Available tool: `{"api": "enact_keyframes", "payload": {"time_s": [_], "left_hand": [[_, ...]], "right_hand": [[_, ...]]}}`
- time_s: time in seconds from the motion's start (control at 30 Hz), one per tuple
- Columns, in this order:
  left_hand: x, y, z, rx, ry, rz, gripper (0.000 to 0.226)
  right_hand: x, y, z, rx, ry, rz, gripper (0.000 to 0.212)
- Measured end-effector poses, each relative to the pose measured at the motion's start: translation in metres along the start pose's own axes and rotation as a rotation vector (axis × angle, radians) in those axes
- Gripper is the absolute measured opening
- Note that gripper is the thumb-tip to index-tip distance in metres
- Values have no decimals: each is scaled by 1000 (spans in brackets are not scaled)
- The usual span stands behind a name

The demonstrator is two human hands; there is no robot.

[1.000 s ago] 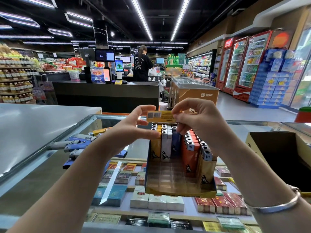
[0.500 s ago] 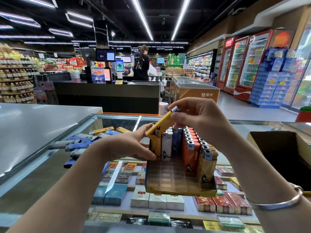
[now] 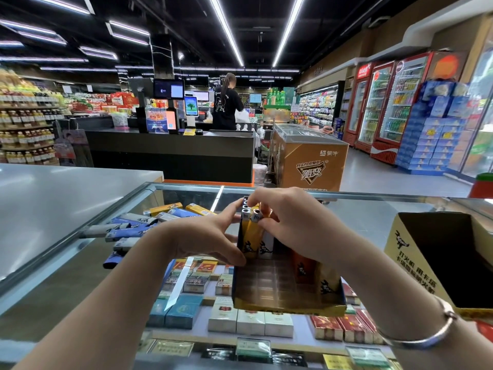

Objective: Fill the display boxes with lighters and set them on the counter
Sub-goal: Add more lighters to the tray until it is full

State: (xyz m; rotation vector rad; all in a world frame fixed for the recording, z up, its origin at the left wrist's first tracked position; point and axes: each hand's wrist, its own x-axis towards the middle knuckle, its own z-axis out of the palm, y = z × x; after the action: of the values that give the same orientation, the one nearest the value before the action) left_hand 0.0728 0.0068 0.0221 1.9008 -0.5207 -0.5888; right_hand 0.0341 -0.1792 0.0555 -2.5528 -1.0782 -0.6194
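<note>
A yellow display box point(image 3: 288, 305) stands on the glass counter point(image 3: 373, 217), partly filled with upright lighters. My right hand point(image 3: 290, 220) pinches the top of a yellow lighter point(image 3: 252, 236) that stands tilted in the box's left rear corner. My left hand point(image 3: 208, 236) grips the box's left wall, thumb at the lower side and fingertips near the lighter tops. Orange and yellow lighters at the box's right side are partly hidden behind my right forearm. A pile of loose blue, grey and yellow lighters point(image 3: 141, 225) lies on the glass to the left.
An open yellow carton point(image 3: 410, 252) sits at the right on the counter. Cigarette packs point(image 3: 250, 321) fill the case under the glass. A grey counter point(image 3: 53, 193) adjoins on the left. A person stands at a far checkout desk point(image 3: 170, 153); a freezer point(image 3: 309, 156) is behind.
The yellow lighter went from being held level between both hands to standing in the box's left rear. My left hand dropped to the box's left wall; my right hand lowered with the lighter.
</note>
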Motion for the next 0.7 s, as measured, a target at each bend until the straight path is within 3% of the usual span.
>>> {"api": "enact_keyframes", "payload": {"time_s": [0.17, 0.4, 0.5, 0.57, 0.7], "left_hand": [[1, -1, -2, 12, -7, -9, 108], [1, -1, -3, 17, -16, -47, 112], [0, 1, -2, 17, -8, -52, 112], [-1, 1, -2, 35, 4, -43, 110], [-1, 3, 2, 58, 48, -44, 104]], "right_hand": [[2, -2, 0, -59, -14, -25, 13], [3, 4, 2, -205, -102, -51, 34], [2, 11, 0, -137, -145, 7, 35], [-1, 19, -3, -31, -59, 49, 29], [-4, 48, -10, 107, 277, 229, 18]]}}
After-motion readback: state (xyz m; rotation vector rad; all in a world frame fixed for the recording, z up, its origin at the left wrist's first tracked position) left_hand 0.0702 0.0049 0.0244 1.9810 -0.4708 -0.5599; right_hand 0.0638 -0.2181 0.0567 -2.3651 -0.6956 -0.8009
